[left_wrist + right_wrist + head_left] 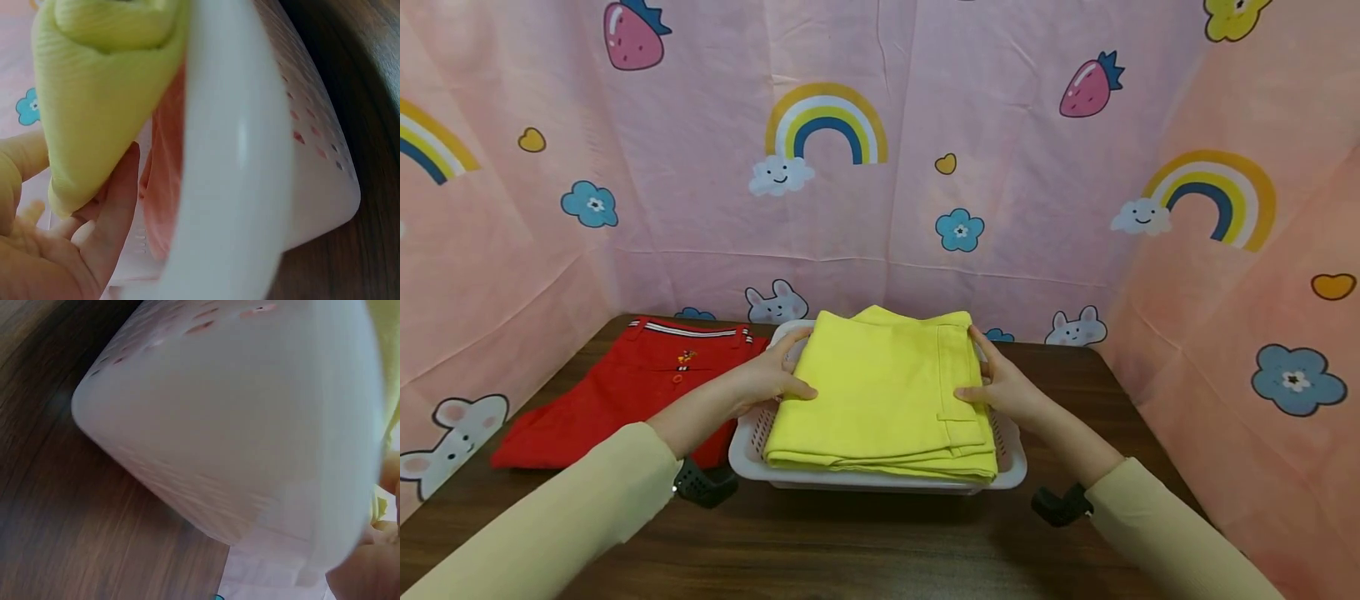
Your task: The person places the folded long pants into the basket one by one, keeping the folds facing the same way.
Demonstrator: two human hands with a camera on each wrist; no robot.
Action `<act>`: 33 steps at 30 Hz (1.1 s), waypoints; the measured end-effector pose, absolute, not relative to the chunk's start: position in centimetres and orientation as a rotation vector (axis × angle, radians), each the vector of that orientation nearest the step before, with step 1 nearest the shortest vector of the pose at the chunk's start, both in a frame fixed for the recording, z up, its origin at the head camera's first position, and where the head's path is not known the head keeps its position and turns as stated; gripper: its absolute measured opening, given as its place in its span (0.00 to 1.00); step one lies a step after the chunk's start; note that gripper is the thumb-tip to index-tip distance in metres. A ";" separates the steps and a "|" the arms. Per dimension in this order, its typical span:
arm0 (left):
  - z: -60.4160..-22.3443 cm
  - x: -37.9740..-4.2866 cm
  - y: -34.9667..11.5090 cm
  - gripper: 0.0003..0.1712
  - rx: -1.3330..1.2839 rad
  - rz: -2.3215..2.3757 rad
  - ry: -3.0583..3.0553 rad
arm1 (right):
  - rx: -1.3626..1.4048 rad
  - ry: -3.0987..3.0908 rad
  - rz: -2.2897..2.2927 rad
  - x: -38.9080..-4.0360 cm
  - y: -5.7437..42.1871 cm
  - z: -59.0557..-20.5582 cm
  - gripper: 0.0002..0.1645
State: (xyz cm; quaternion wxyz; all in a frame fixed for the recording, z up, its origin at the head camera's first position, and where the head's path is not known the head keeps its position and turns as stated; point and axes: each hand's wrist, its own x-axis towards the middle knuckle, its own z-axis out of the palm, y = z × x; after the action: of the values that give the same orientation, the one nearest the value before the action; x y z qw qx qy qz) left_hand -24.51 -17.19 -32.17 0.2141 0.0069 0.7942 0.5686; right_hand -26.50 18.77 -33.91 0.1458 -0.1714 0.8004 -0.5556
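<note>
A folded pair of yellow trousers (880, 383) lies at the mouth of a white plastic basket (747, 457) in the head view. My left hand (771, 375) grips its left edge, thumb on top and fingers underneath; the left wrist view shows the yellow fold (94, 112) between thumb and fingers. At the opposite edge, my right hand (1006, 385) pinches the trousers with the thumb on top. Beneath them, orange-red cloth (164, 181) shows inside the basket in the left wrist view. The basket wall (219, 412) hides most of the right hand in the right wrist view.
Red trousers (625, 392) lie folded on the dark wooden table (880, 550), left of the basket. A pink printed curtain (895, 200) hangs behind the table and along both sides. Black bands (703, 485) are worn on both wrists.
</note>
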 end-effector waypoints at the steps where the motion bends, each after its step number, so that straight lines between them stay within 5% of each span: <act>1: -32.2 -24.5 -17.2 0.56 0.042 1.559 2.218 | -0.493 2.328 -1.578 -26.5 18.8 -34.1 0.62; 33: -34.1 -22.9 -15.7 0.41 0.458 0.737 2.843 | -0.508 2.852 -0.812 -25.3 16.9 -34.5 0.51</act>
State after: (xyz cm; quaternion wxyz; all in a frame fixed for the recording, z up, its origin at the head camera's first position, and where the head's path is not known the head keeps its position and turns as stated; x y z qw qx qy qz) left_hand -22.88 -15.70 -34.09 0.0845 0.1536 0.9530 0.2470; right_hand -25.28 16.95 -34.51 0.0667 -0.1684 0.9459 -0.2693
